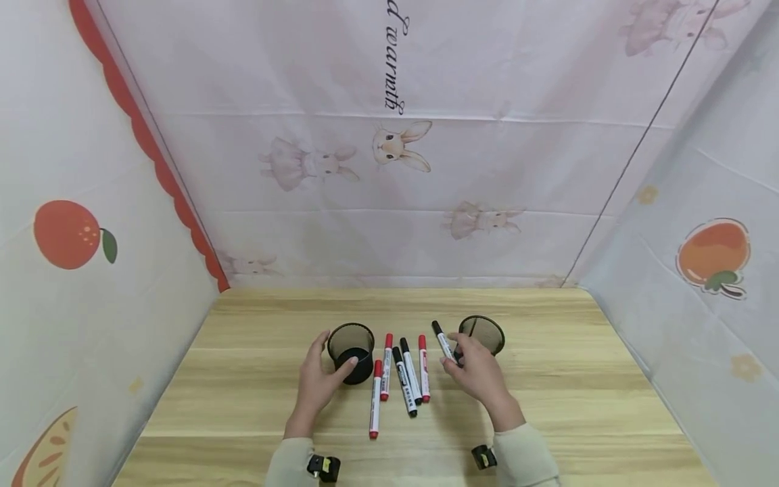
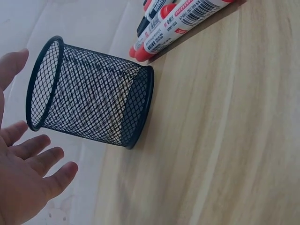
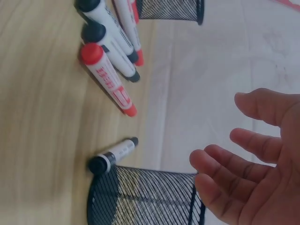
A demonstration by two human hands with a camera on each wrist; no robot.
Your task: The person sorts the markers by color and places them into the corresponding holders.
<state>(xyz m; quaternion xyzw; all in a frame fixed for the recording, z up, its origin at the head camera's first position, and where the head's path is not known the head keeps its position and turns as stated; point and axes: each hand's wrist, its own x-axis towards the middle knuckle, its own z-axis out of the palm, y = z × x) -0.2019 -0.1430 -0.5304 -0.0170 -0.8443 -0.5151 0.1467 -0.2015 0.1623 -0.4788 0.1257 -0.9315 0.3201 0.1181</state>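
My left hand [image 1: 318,382] is spread around the near left side of a black mesh pen cup [image 1: 351,336], which stands upright. In the left wrist view, the fingers [image 2: 62,180] are relaxed and lie beyond the cup's rim, apart from its wall. My right hand [image 1: 481,379] hovers by a second mesh pen cup [image 1: 489,331], its fingers loosely bent with nothing between them. A black-capped marker [image 1: 442,338] lies on the table beside that cup; in the right wrist view this marker [image 3: 117,153] lies against the cup's base.
Between the cups lie red markers [image 1: 374,399] and black markers [image 1: 404,382], roughly side by side on the wooden table [image 1: 243,406]. Printed cloth walls [image 1: 389,250] close off the back and both sides. A small black device [image 1: 324,467] is strapped at the left wrist.
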